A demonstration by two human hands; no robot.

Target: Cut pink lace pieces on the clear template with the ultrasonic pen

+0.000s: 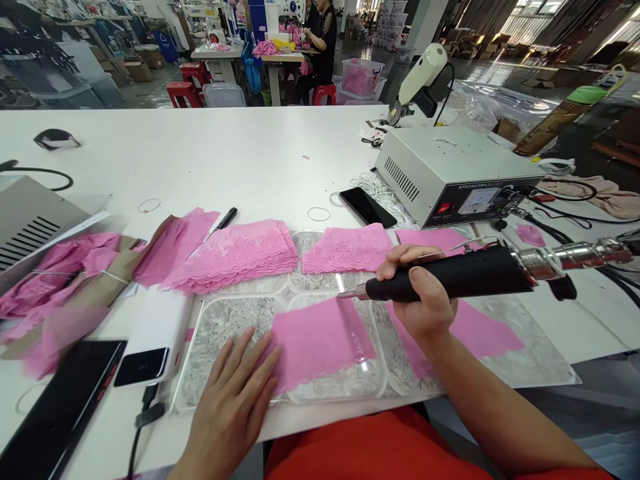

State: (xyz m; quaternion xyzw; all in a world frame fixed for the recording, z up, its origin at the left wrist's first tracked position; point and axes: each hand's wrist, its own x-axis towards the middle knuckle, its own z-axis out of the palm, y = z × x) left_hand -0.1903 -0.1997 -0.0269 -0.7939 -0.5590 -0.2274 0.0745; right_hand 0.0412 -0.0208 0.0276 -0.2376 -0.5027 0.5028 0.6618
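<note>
My right hand (425, 300) is wrapped around a black handpiece (450, 275) with a slim metal tip. The tip points left and meets or hovers just over the upper edge of a pink fabric piece (323, 343). That piece lies flat on a clear plastic template (225, 347) with rounded compartments. My left hand (240, 393) rests flat, fingers stretched, at the fabric's left edge. Beyond it are a stack of pink lace pieces (245, 257) and a smaller lace stack (347, 250). More pink fabric (480, 330) lies beneath and beside my right forearm.
A grey control box (465, 173) with cables stands at the back right, near a phone (367, 207). On the left are a white power bank (153, 333), a black tablet-like slab (60, 407) and bundled pink fabric (65, 267). Another person (320, 47) sits at a far sewing machine.
</note>
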